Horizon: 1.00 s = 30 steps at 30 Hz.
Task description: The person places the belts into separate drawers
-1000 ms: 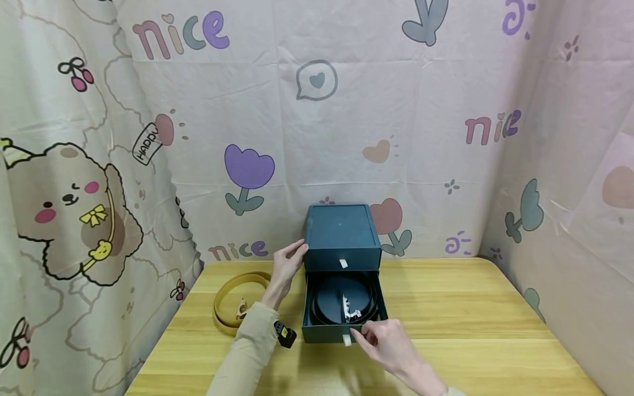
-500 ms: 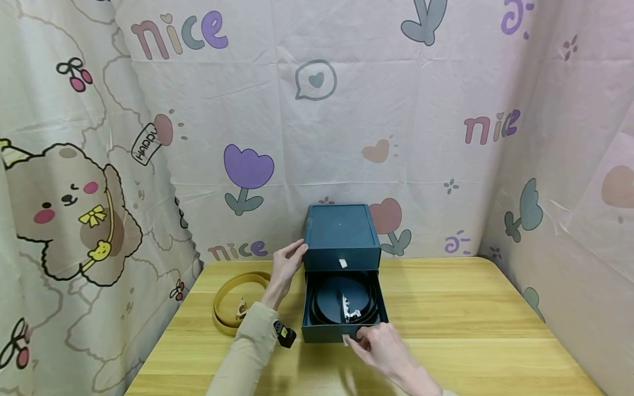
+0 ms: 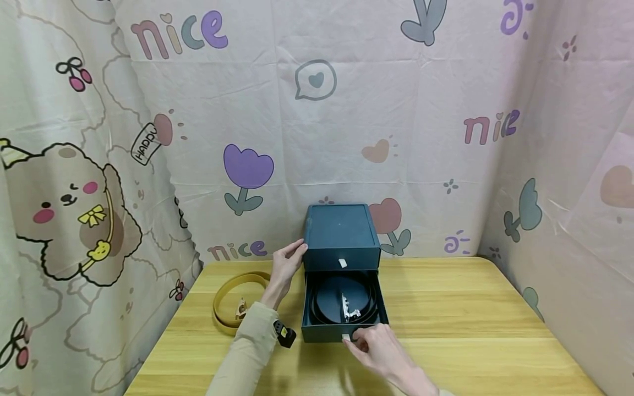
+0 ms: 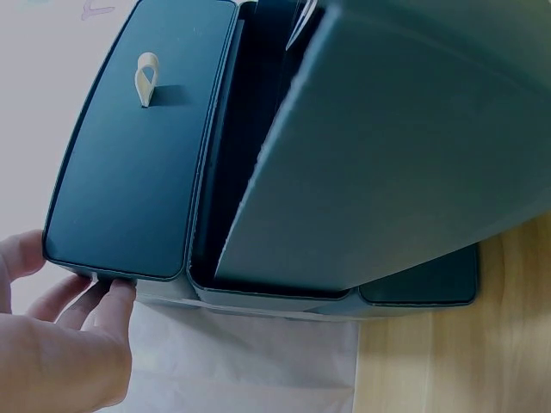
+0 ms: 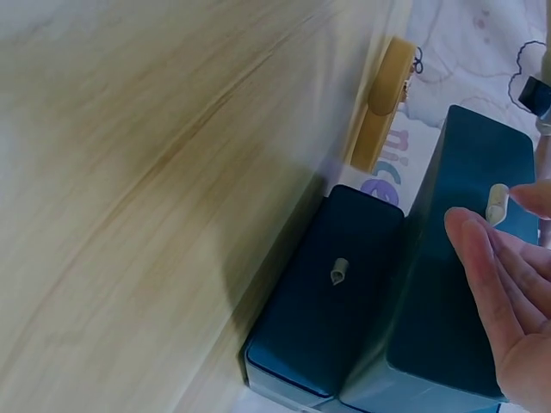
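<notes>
A dark teal box with stacked drawers stands at the table's back. Its middle drawer is pulled out and holds a coiled black belt with a silver buckle. My left hand touches the box's upper left edge; the left wrist view shows its fingers against the side beside the top drawer. At the pulled-out drawer's front, the thumb and fingers of my right hand pinch the small white pull tab. In the right wrist view, the lower drawer is shut.
On the wooden table, a coiled yellow belt with a gold buckle lies left of the box, partly behind my left forearm. A printed cloth hangs behind and along both sides.
My right hand has shifted slightly left along the drawer's front to the white tab. The left hand, box and belts look unmoved.
</notes>
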Motion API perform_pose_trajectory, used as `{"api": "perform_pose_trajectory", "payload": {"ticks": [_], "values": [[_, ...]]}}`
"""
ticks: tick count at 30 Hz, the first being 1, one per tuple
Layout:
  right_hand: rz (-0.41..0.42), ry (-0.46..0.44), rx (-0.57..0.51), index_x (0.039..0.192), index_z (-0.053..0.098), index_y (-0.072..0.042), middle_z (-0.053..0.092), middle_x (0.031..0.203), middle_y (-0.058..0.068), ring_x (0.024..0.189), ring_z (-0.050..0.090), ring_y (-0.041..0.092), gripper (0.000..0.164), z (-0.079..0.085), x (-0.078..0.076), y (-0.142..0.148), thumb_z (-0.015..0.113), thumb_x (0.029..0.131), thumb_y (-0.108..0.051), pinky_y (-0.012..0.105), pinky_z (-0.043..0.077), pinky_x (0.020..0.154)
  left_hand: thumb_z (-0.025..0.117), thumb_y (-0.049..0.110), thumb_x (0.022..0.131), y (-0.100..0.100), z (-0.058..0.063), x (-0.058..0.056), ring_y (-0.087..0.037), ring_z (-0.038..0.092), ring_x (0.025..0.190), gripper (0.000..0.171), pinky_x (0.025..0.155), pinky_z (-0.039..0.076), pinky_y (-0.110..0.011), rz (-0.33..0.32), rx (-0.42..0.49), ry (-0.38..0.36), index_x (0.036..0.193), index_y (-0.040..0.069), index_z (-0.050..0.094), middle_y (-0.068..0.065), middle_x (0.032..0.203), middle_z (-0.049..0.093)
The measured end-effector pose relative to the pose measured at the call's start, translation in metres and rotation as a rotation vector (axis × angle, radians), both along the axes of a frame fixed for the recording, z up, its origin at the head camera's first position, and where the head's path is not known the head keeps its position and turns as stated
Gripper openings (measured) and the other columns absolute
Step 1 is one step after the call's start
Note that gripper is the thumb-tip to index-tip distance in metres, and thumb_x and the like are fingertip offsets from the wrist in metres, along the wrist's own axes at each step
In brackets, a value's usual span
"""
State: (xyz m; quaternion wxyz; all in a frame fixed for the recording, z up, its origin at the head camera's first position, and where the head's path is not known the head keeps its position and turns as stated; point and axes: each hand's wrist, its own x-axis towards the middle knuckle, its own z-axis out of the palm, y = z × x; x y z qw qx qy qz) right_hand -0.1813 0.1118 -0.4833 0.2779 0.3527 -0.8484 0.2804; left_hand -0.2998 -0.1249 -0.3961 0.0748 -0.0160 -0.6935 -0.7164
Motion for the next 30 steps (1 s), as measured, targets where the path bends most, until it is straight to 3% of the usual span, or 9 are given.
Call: {"api": "perform_pose_trajectory", "payload": {"ticks": [4, 6, 11, 14, 20, 30], "values": [[0.034, -0.048, 0.000, 0.061, 0.065, -0.021, 0.061, 0.050, -0.016, 0.050, 0.038, -0.022, 0.027, 0.0001, -0.0001, -0.0006, 0.081, 0.082, -0.015, -0.001, 0.029, 0.047, 0.063, 0.021, 0.100, 0.0001, -0.0001, -0.0002, -0.005, 0.055, 0.085, 0.043, 0.086, 0.050, -0.021, -0.002, 0.002, 0.004, 0.139, 0.003, 0.060, -0.021, 0.135, 0.064], [0.045, -0.060, 0.002, 0.063, 0.067, -0.020, 0.062, 0.052, -0.015, 0.051, 0.039, -0.022, 0.024, 0.0003, -0.0002, -0.0007, 0.081, 0.082, -0.014, -0.001, 0.030, 0.048, 0.063, 0.021, 0.100, 0.0001, -0.0004, -0.0002, -0.005, 0.055, 0.086, 0.043, 0.089, 0.050, -0.023, -0.003, 0.000, 0.004, 0.140, 0.003, 0.059, -0.021, 0.136, 0.064], [0.079, -0.101, 0.001, 0.067, 0.070, -0.017, 0.066, 0.056, -0.013, 0.055, 0.046, -0.020, 0.019, 0.0016, -0.0004, -0.0002, 0.080, 0.081, -0.010, 0.000, 0.035, 0.050, 0.062, 0.021, 0.101, 0.0001, -0.0011, -0.0004, -0.010, 0.061, 0.105, 0.043, 0.109, 0.049, -0.041, -0.005, -0.007, 0.000, 0.140, 0.004, 0.059, -0.022, 0.140, 0.061], [0.092, -0.153, 0.000, 0.070, 0.071, -0.016, 0.069, 0.060, -0.012, 0.057, 0.050, -0.019, 0.017, 0.0029, 0.0000, 0.0004, 0.079, 0.083, -0.009, 0.001, 0.039, 0.051, 0.061, 0.021, 0.101, 0.0001, -0.0011, -0.0005, -0.017, 0.060, 0.122, 0.043, 0.112, 0.045, -0.047, -0.007, -0.008, 0.003, 0.141, 0.003, 0.058, -0.022, 0.143, 0.059], [0.106, -0.232, -0.004, 0.072, 0.072, -0.014, 0.070, 0.063, -0.011, 0.058, 0.051, -0.020, 0.016, 0.0053, 0.0009, 0.0005, 0.075, 0.087, -0.008, 0.003, 0.041, 0.051, 0.061, 0.021, 0.102, 0.0002, -0.0009, 0.0002, -0.022, 0.058, 0.126, 0.043, 0.113, 0.044, -0.048, -0.001, -0.011, 0.004, 0.141, 0.003, 0.058, -0.022, 0.143, 0.058], [0.103, -0.255, 0.002, 0.069, 0.068, -0.017, 0.069, 0.062, -0.011, 0.058, 0.049, -0.020, 0.022, 0.0064, 0.0023, 0.0004, 0.074, 0.087, -0.007, 0.003, 0.040, 0.049, 0.061, 0.020, 0.102, 0.0006, -0.0009, -0.0001, -0.027, 0.055, 0.131, 0.044, 0.113, 0.043, -0.048, -0.005, -0.010, 0.004, 0.141, 0.002, 0.057, -0.023, 0.144, 0.057]]}}
